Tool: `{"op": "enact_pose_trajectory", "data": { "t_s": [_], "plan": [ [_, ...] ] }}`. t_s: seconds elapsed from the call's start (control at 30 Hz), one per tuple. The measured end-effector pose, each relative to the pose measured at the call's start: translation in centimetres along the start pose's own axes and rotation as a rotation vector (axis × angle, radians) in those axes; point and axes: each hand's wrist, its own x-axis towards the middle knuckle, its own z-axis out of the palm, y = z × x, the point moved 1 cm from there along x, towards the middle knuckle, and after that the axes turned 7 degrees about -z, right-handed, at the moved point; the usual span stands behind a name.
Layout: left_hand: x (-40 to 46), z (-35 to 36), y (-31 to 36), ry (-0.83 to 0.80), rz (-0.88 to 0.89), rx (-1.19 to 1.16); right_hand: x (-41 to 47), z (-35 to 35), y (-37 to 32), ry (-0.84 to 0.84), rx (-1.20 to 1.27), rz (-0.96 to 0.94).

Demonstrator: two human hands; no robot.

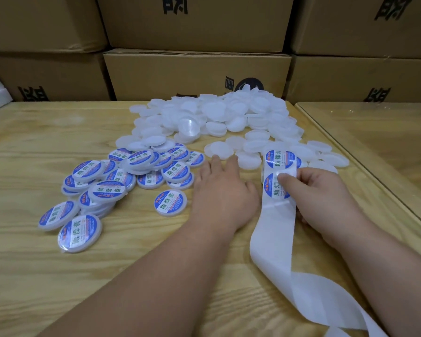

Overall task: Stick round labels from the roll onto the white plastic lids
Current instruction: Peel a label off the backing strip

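Pinching label strip [280,181] – right hand [311,190] | left hand [221,188] flat – table [34,152]

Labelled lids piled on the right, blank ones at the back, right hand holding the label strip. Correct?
One error: the labelled lids are piled on the left, not the right. The head view shows it. The rest holds: blank lids at the back, right hand holding the label strip.

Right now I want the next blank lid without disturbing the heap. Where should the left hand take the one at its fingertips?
Probably by its near rim, from the near side: the blank lid lies flat and alone just beyond the left hand, whose fingertips reach its edge.
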Motion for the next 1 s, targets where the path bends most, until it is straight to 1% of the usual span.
{"op": "enact_pose_trajectory", "data": {
  "t_s": [0.13,0.27,0.33,0.47,0.57,0.7,0.77,0.87,1.0],
  "plan": [
    [1.9,0.3,0.7,0.099,0.036,0.042,0.2,0.1,0.1,0.018,0.01,-0.033],
    [4.2,0.5,1.0,0.069,-0.092,0.093,0.2,0.3,0.3,0.005,0.014,-0.068],
    [4.8,0.5,1.0,0.041,-0.123,0.1,0.2,0.3,0.4,-0.028,0.032,-0.075],
    [5.1,0.4,1.1,0.025,-0.11,0.141,0.1,0.2,0.3,-0.165,0.103,-0.068],
    [4.9,0.1,1.0,0.052,-0.099,0.051,-0.1,0.3,0.1,-0.22,0.134,-0.077],
    [4.9,-0.1,0.9,0.073,-0.103,-0.039,-0.2,0.3,-0.1,-0.237,0.181,-0.091],
    [4.9,0.2,1.1,0.082,-0.056,-0.017,-0.2,0.2,0.0,-0.213,0.18,-0.079],
    [5.0,0.7,1.5,0.055,0.083,0.056,-0.2,0.0,-0.1,-0.164,0.16,-0.061],
    [5.3,1.1,1.3,0.054,0.139,0.028,0.0,0.0,0.2,-0.116,0.145,-0.04]
  ]
}}
